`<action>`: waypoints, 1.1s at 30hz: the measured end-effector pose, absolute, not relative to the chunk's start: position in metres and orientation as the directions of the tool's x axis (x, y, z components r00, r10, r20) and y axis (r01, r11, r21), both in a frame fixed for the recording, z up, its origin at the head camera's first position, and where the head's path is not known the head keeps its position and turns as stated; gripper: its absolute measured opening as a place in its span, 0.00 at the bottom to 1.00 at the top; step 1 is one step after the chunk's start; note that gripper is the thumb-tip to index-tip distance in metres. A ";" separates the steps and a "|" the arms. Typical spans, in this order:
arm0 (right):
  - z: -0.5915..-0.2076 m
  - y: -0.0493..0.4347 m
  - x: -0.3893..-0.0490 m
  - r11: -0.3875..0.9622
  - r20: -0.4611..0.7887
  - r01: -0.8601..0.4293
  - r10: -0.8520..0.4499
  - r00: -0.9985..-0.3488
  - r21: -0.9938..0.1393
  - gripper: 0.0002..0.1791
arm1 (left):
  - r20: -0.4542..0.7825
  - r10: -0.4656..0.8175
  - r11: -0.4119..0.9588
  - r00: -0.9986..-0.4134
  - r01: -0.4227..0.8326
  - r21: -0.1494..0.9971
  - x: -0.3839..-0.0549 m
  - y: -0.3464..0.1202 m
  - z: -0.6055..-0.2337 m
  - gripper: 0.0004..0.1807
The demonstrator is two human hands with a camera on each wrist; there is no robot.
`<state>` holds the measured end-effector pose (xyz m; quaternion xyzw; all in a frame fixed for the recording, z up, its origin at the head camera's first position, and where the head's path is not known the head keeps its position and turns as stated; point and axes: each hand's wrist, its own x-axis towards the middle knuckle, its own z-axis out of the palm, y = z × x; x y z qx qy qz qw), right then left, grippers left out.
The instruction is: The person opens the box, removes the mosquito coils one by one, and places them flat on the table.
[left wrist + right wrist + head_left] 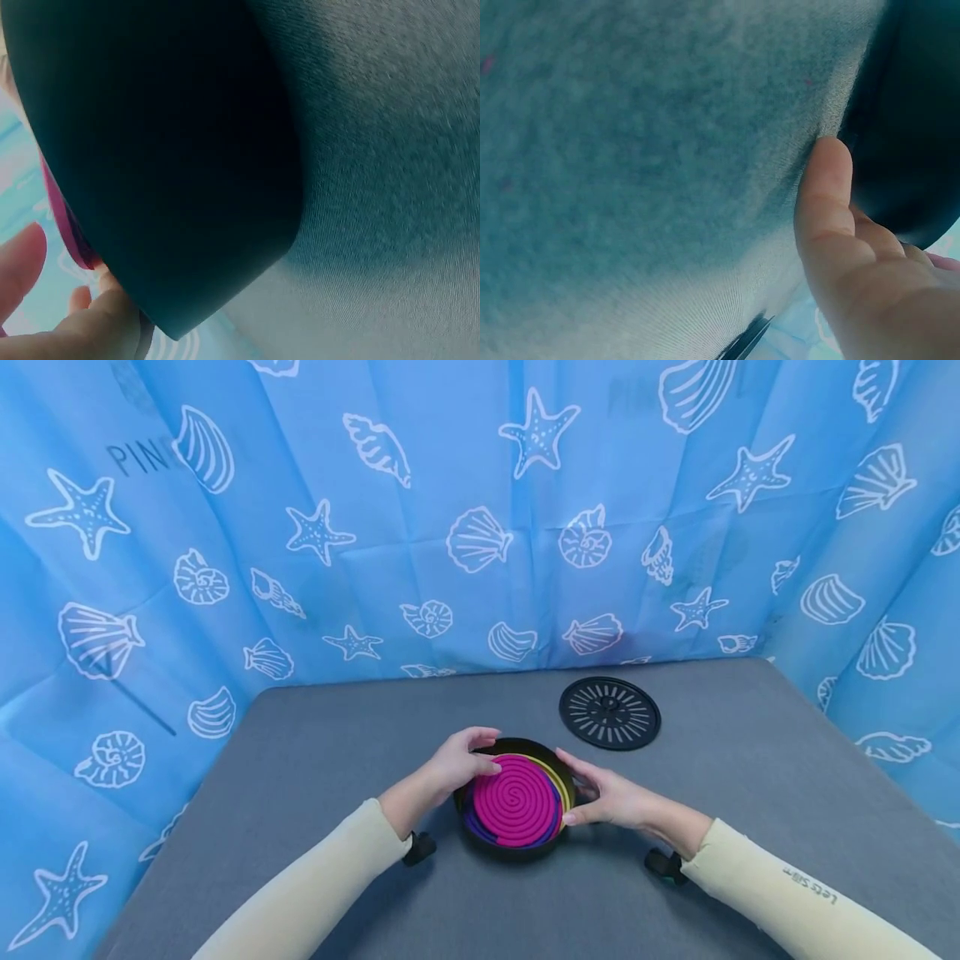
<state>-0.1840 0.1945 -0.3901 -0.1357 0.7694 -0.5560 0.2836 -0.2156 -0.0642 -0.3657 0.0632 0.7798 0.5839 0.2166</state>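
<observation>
A black round pan [510, 853] rests on the table between my hands. Inside lie flat, coiled rope mats: a pink spiral one [516, 797] on top, with the edges of a blue one [476, 827] and a yellow one [557, 771] showing beneath. My left hand [453, 766] reaches over the pan's left rim, its thumb above the pink mat's edge; the left wrist view shows that thumb standing apart from the fingers. My right hand [611, 795] holds the right side, thumb at the rim, with fingers [826, 199] against the outer wall.
A black slotted round lid [610, 713] with a small knob lies farther back, to the right of the pan. The table [322, 727] has a grey cloth surface. A blue curtain [480, 468] with shell and starfish prints hangs behind and along both sides.
</observation>
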 end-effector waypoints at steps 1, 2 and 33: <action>-0.390 0.194 -0.184 0.347 -0.286 0.107 -0.522 -0.804 -0.932 0.54 | -0.277 0.350 0.304 -0.895 -0.171 0.937 -0.216 -0.064 -0.366 0.28; -0.391 0.194 -0.184 0.349 -0.287 0.107 -0.520 -0.805 -0.931 0.54 | -0.293 0.348 0.297 -0.891 -0.192 0.935 -0.216 -0.064 -0.366 0.28; -0.392 0.195 -0.183 0.338 -0.289 0.118 -0.519 -0.804 -0.934 0.53 | -0.293 0.314 0.065 -0.903 -0.287 0.956 -0.203 -0.080 -0.368 0.25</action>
